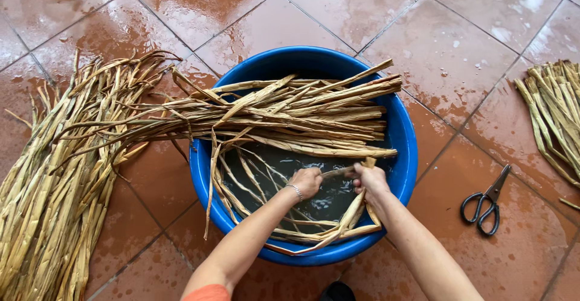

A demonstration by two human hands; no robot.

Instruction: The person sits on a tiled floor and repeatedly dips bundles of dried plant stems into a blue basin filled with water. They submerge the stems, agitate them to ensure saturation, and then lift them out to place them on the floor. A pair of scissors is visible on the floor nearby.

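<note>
Both hands, the left hand (307,182) and the right hand (370,179), each had a tight grip pinched on one wet dried-leaf strip (338,171) over the dark water in the blue tub (406,150), probably washing it, and next would need careful rubbing along it.

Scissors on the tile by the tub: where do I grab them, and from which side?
Probably take the scissors by the two black loops, which lie at the lower end, nearest you; the blades point up and away to the right. Come in from below with the right hand, the closer one. They lie flat on wet tile, apart from the blue tub.
</note>
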